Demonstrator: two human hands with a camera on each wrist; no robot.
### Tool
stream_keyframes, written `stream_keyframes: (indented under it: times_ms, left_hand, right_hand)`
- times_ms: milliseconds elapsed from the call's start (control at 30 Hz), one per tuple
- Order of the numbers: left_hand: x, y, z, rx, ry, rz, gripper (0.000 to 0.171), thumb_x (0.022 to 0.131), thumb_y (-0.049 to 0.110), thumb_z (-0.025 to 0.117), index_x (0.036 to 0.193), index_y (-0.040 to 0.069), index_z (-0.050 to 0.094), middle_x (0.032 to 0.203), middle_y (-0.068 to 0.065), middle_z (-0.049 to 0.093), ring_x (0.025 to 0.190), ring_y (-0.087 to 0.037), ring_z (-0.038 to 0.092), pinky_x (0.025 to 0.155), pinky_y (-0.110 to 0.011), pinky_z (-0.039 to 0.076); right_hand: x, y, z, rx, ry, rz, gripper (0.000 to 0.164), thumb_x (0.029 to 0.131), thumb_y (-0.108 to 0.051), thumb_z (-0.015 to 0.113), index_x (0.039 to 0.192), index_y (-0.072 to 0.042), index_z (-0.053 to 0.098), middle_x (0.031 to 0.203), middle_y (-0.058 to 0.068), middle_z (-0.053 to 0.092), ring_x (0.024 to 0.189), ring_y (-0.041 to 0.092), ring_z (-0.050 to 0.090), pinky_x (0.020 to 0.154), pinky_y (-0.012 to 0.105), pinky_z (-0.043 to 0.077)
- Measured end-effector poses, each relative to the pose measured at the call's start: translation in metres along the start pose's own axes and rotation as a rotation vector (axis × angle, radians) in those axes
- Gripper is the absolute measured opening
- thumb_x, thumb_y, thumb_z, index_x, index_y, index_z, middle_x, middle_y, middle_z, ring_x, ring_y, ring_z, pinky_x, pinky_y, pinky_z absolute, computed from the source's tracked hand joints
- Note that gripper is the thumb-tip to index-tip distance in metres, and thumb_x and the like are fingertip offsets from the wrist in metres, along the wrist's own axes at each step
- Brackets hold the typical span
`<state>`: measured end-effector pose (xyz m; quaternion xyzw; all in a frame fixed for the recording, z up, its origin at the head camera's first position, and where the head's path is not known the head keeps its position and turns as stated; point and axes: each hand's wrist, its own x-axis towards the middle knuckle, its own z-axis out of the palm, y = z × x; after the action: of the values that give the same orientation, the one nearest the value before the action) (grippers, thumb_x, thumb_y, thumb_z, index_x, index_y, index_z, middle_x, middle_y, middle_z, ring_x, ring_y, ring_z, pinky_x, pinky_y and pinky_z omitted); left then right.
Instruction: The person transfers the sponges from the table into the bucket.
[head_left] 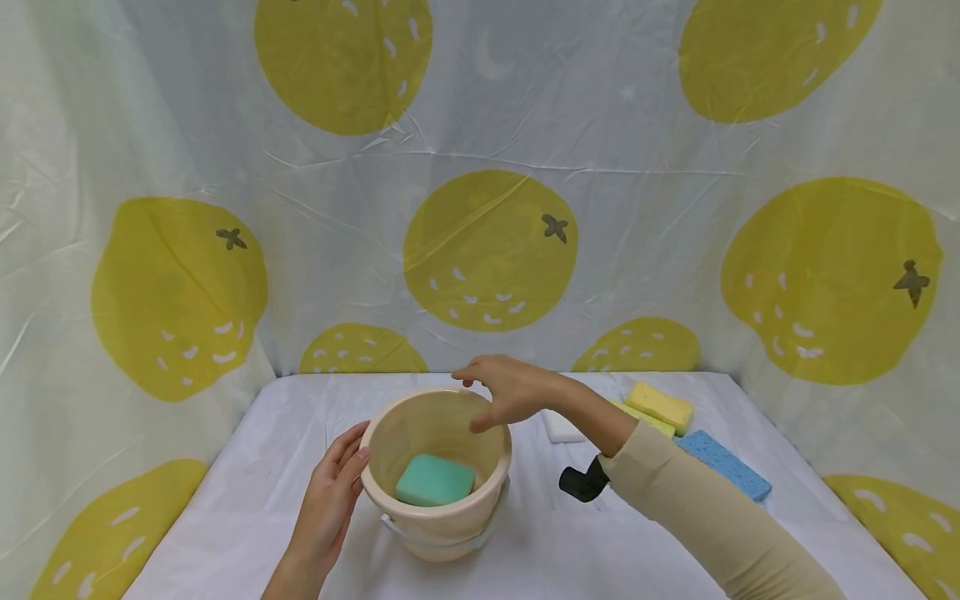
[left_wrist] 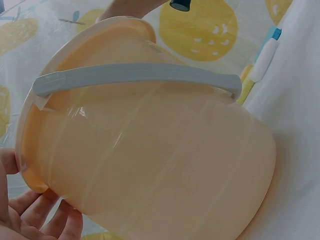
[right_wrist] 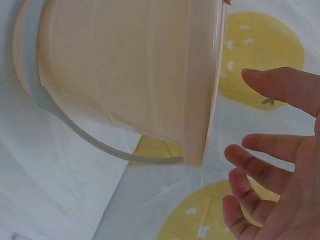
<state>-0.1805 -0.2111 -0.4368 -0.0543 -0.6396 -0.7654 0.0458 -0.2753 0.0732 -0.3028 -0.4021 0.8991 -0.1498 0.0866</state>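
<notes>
A cream plastic bucket (head_left: 438,527) stands on the white cloth, its grey handle (left_wrist: 135,73) hanging down at the front. Inside it lies a turquoise sponge (head_left: 435,481). My left hand (head_left: 330,492) grips the bucket's left rim, thumb over the edge and fingers against the outside wall. Above the far right part of the rim is my right hand (head_left: 513,390), its fingers spread and slightly bent with nothing between them. In the right wrist view, that hand (right_wrist: 280,165) is apart from the bucket's rim (right_wrist: 202,110).
To the right lie a blue sponge (head_left: 723,464), a yellow sponge (head_left: 660,406), a yellow-green sponge (head_left: 643,418) partly behind the right forearm, and a white block (head_left: 561,427). A black device (head_left: 583,483) sits at the right wrist. A lemon-printed curtain (head_left: 487,250) encloses the table.
</notes>
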Motion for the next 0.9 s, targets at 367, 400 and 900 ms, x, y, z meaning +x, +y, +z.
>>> stream_keyframes:
  times_ms: [367, 400, 900]
  left_hand:
    - [-0.001, 0.0, 0.0, -0.001, 0.004, -0.004, 0.05, 0.108, 0.022, 0.058, 0.153, 0.006, 0.043, 0.153, -0.013, 0.046, 0.132, -0.015, 0.052, 0.103, -0.024, 0.046]
    - [-0.001, 0.0, 0.001, -0.001, 0.004, -0.003, 0.05, 0.108, 0.022, 0.059, 0.153, 0.006, 0.043, 0.153, -0.012, 0.046, 0.132, -0.015, 0.052, 0.103, -0.024, 0.046]
    - [-0.001, 0.0, 0.0, 0.006, 0.001, -0.007, 0.05, 0.108, 0.023, 0.058, 0.153, 0.007, 0.042, 0.154, -0.012, 0.046, 0.134, -0.016, 0.051, 0.104, -0.025, 0.046]
  right_hand:
    - [-0.013, 0.015, -0.002, 0.009, 0.037, 0.05, 0.073, 0.086, -0.032, 0.079, 0.149, -0.006, 0.054, 0.126, 0.005, 0.06, 0.118, 0.026, 0.056, 0.097, 0.045, 0.049]
    - [-0.014, 0.017, -0.003, 0.008, 0.041, 0.051, 0.073, 0.086, -0.031, 0.079, 0.149, -0.006, 0.053, 0.126, 0.006, 0.06, 0.118, 0.026, 0.056, 0.097, 0.045, 0.048]
    - [-0.033, 0.035, -0.006, -0.003, 0.058, 0.077, 0.076, 0.088, -0.036, 0.081, 0.151, -0.006, 0.051, 0.124, 0.005, 0.061, 0.117, 0.028, 0.056, 0.096, 0.048, 0.049]
